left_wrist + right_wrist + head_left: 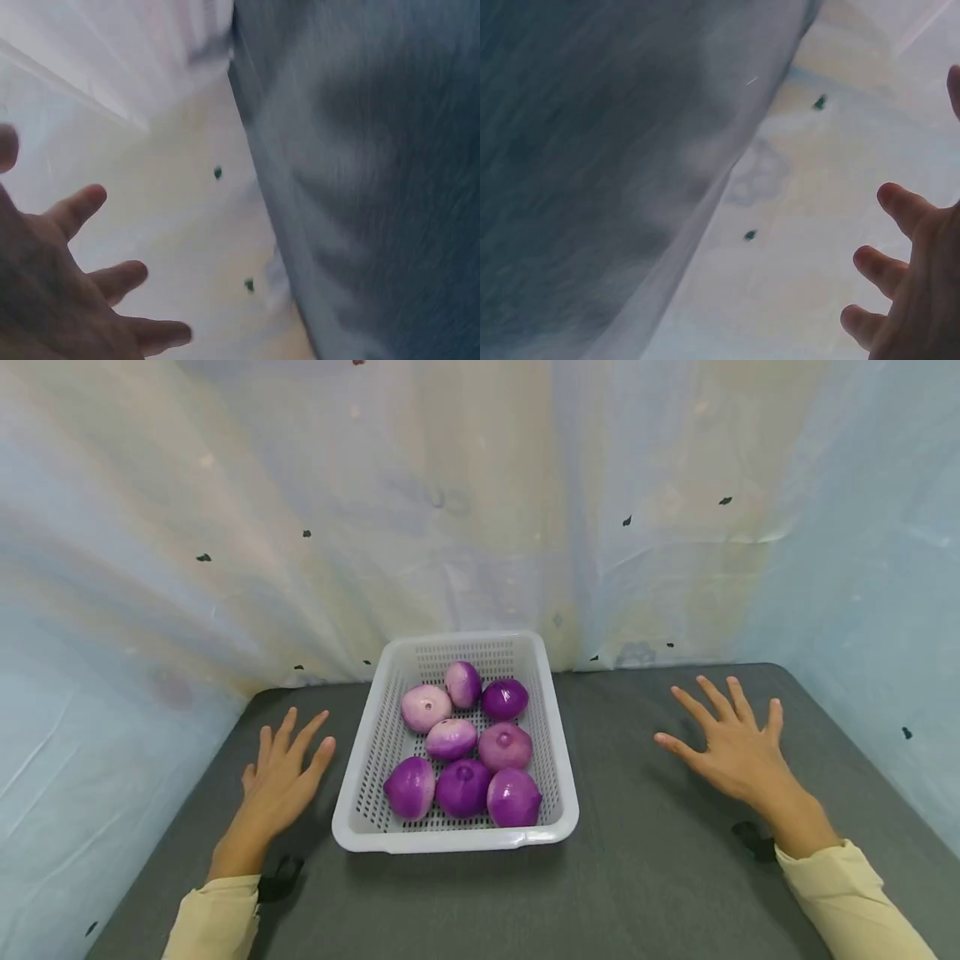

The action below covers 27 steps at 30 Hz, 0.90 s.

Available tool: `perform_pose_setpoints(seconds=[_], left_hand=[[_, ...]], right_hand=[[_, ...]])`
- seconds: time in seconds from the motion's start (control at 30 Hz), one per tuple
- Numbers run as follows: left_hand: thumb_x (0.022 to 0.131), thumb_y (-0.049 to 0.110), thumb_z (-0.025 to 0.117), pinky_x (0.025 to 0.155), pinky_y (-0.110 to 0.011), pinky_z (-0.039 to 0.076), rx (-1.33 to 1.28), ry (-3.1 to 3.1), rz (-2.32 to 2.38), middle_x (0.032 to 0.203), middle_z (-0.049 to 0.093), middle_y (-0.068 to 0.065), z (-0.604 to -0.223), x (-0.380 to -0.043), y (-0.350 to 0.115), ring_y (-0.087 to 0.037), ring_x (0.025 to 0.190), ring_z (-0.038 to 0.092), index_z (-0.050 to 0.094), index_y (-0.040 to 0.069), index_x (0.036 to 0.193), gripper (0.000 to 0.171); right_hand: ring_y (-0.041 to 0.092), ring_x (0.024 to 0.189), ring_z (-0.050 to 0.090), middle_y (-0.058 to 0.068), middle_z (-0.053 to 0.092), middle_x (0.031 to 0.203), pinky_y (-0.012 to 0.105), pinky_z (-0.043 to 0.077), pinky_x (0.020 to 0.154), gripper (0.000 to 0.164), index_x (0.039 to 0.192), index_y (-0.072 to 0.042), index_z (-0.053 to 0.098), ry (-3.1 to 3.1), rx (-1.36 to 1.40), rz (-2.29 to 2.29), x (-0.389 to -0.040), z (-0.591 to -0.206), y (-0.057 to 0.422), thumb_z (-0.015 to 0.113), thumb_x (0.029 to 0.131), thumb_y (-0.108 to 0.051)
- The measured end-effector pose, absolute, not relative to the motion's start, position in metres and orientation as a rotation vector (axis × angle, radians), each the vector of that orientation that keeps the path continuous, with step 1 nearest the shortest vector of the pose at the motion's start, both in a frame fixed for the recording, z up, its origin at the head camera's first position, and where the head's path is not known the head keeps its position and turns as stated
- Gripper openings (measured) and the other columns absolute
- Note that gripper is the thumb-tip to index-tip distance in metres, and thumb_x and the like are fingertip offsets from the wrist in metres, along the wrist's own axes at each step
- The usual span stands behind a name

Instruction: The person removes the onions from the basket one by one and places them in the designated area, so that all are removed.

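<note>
A white perforated plastic basket (455,842) stands on the dark table with several purple onions (462,788) lying loose in it. To its left my left hand (279,781) hovers over the table, fingers spread and holding nothing. My right hand (738,750) is farther off on the basket's other side, also spread and bare of any object. Each wrist view shows its own hand with fingers extended: the left hand (67,292) at the lower left, the right hand (922,277) at the lower right. Neither hand touches the basket.
A dark grey cloth-covered table (622,877) lies beneath everything. Pale patterned curtain sheeting (480,510) with small dark marks hangs behind it and along both sides. The basket's far rim stands close to the back sheeting. Black straps (281,878) sit at the wrists.
</note>
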<state>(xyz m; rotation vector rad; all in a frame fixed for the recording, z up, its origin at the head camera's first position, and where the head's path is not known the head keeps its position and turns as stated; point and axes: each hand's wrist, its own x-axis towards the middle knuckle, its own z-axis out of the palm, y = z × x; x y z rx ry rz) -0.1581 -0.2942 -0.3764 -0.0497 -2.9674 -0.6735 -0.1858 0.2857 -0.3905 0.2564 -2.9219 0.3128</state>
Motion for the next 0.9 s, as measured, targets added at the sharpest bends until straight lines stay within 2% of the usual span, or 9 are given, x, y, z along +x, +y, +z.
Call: perform_pose_setpoints(seconds=[0.2, 0.37, 0.5, 0.6, 0.7, 0.9], left_hand=[[0.108, 0.042, 0.033, 0.103, -0.083, 0.004, -0.217, -2.907, -1.204, 0.167, -0.003, -0.021, -0.373, -0.139, -0.282, -0.054, 0.149, -0.006, 0.009, 0.025, 0.161, 0.06], [0.109, 0.039, 0.033, 0.107, -0.078, 0.017, -0.198, -2.88, -1.56, 0.166, 0.0, -0.023, -0.37, -0.125, -0.263, -0.054, 0.148, 0.007, 0.001, 0.028, 0.161, 0.062], [0.109, 0.045, 0.029, 0.101, -0.059, 0.041, -0.086, -2.882, -1.769, 0.164, 0.009, -0.022, -0.37, -0.119, -0.252, -0.048, 0.144, 0.029, 0.0, 0.034, 0.16, 0.06], [0.108, 0.047, 0.029, 0.09, -0.042, 0.047, -0.034, -2.84, -1.926, 0.165, 0.013, -0.017, -0.371, -0.117, -0.245, -0.043, 0.138, 0.04, 0.004, 0.039, 0.159, 0.057], [0.108, 0.046, 0.028, 0.086, -0.039, 0.048, -0.018, -2.781, -2.058, 0.166, 0.01, -0.014, -0.372, -0.116, -0.239, -0.044, 0.139, 0.039, 0.007, 0.041, 0.158, 0.054], [0.109, 0.047, 0.025, 0.088, -0.039, 0.048, 0.027, -2.676, -2.227, 0.167, 0.004, -0.009, -0.374, -0.116, -0.235, -0.044, 0.143, 0.031, 0.01, 0.042, 0.157, 0.051]], right_hand=[[0.04, 0.155, -0.001, 0.011, 0.013, 0.168, 0.076, -0.008, 0.109, 0.079, 0.159, -0.032, 0.021, -2.894, 0.41, 0.397, -0.181, -0.367, 0.263, 0.054, 0.094, -0.062], [0.035, 0.155, 0.005, 0.008, 0.019, 0.167, 0.073, -0.003, 0.113, 0.076, 0.158, -0.034, 0.024, -2.884, 0.526, 0.485, -0.177, -0.343, 0.238, 0.058, 0.094, -0.057], [0.034, 0.155, 0.009, 0.006, 0.022, 0.166, 0.07, 0.001, 0.115, 0.075, 0.157, -0.037, 0.024, -2.885, 0.63, 0.514, -0.175, -0.335, 0.218, 0.059, 0.094, -0.056], [0.033, 0.155, 0.01, 0.004, 0.023, 0.166, 0.067, 0.001, 0.116, 0.075, 0.157, -0.039, 0.023, -2.892, 0.715, 0.508, -0.176, -0.331, 0.203, 0.058, 0.094, -0.058], [0.033, 0.155, 0.011, 0.003, 0.024, 0.165, 0.066, 0.002, 0.117, 0.076, 0.157, -0.039, 0.023, -2.887, 0.795, 0.485, -0.178, -0.327, 0.19, 0.057, 0.093, -0.06], [0.03, 0.155, 0.012, 0.001, 0.026, 0.165, 0.064, 0.002, 0.119, 0.079, 0.157, -0.038, 0.024, -2.887, 0.941, 0.432, -0.182, -0.321, 0.162, 0.055, 0.091, -0.068]])
